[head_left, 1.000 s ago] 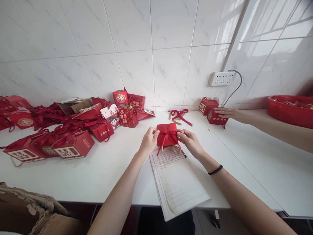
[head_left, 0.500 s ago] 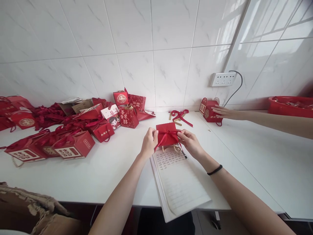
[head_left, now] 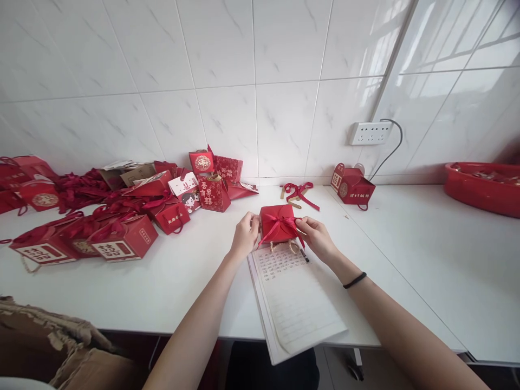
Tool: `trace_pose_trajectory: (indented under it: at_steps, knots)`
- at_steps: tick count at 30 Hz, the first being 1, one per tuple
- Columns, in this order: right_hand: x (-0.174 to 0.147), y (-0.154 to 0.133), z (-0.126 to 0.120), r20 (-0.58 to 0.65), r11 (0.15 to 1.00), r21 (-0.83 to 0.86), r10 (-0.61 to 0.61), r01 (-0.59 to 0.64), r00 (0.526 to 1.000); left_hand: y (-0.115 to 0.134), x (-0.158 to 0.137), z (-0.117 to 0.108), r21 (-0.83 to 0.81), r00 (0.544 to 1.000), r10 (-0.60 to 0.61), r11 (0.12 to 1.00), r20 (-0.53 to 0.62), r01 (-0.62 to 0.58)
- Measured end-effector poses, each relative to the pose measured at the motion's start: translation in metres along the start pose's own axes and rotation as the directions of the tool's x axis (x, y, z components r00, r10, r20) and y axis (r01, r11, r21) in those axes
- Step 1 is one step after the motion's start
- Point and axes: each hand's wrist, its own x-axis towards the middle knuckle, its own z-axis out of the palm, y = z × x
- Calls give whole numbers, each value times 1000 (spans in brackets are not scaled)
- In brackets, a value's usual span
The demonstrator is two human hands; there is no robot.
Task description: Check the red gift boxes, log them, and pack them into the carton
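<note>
A small red gift box (head_left: 277, 234) with a tied red ribbon bow (head_left: 281, 220) on top lies at the head of an open notebook (head_left: 304, 309). Two twisted rope handles show at its near side. My left hand (head_left: 246, 234) is closed at the box's left edge; its fingertips are partly hidden. On the other side, my right hand (head_left: 318, 234) pinches the right end of the ribbon between thumb and fingers. Rows of handwriting fill the upper part of the notebook page, and a black pen (head_left: 304, 255) lies there, partly under the box.
Decorated red gift boxes (head_left: 122, 238) crowd the left of the white table. Behind my hands lies a loose red ribbon (head_left: 298, 190). Farther right are another red box (head_left: 352, 187), a power strip (head_left: 370, 133) and a red basin (head_left: 483, 192). A torn cardboard box (head_left: 52, 346) stands lower left.
The other person's hand has let go of the red box at the right and left the view. The bow between my hands now looks fuller, and the ribbon is less flat across the box.
</note>
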Motion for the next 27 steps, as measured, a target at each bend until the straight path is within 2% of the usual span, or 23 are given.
trace_pose_trajectory:
  at_steps: [1, 3, 4, 5, 6, 7, 9, 11, 13, 14, 16, 18, 20, 22, 24, 26, 27]
  knots:
    - [1, 1, 1, -5, 1000, -4, -3, 3, 1000, 2, 2, -2, 14, 996, 45, 999, -72, -44]
    - [2, 3, 2, -12, 1000, -22, -14, 14, 1000, 13, 7, -5, 83, 957, 228, 973, -182, -216]
    - [2, 4, 3, -14, 999, -34, -20, 20, 1000, 21, 9, -6, 137, 928, 336, 939, -160, -316]
    - [2, 4, 4, -13, 999, -49, -25, 24, 1000, 31, 11, -6, 193, 905, 421, 895, -60, -403]
    - [2, 5, 4, -10, 997, -65, -29, 28, 1000, 42, 12, -6, 252, 884, 457, 849, 96, -465]
    - [2, 5, 4, -7, 996, -82, -32, 32, 999, 53, 12, -4, 321, 863, 431, 804, 263, -500]
    - [2, 4, 4, 6, 993, -115, -37, 37, 999, 69, 11, 0, 485, 829, 257, 711, 496, -510]
    - [2, 2, 3, 22, 987, -153, -36, 39, 999, 77, 11, 3, 599, 812, 95, 627, 576, -499]
    - [2, 0, -1, 9, 941, -338, -24, 26, 1000, 77, 13, -1, 633, 801, 25, 599, 599, -491]
    - [2, 0, -3, -9, 887, -461, -19, 13, 1000, 76, 16, -7, 639, 801, 2, 601, 599, -480]
    - [1, 0, -8, -48, 729, -684, -19, -19, 999, 73, 24, -25, 667, 829, -41, 617, 557, -418]
    - [-2, 2, -12, -56, 603, -797, -12, -37, 998, 73, 34, -54, 703, 889, -63, 639, 454, -313]
    - [-6, 3, -13, -29, 492, -870, 19, -34, 999, 77, 41, -91, 688, 944, -28, 691, 330, -220]
    - [-9, 4, -12, 20, 412, -911, 70, -11, 997, 86, 41, -135, 618, 979, 23, 772, 202, -145]
    - [-10, 3, -10, 77, 364, -931, 114, 31, 991, 98, 31, -181, 455, 996, -13, 890, 85, -27]
    - [-8, 5, -11, 117, 320, -945, 140, 67, 983, 109, 10, -225, 188, 983, -178, 965, -32, 181]
    - [-5, 7, -14, 119, 276, -958, 154, 73, 981, 114, -4, -245, 36, 957, -279, 959, -76, 282]
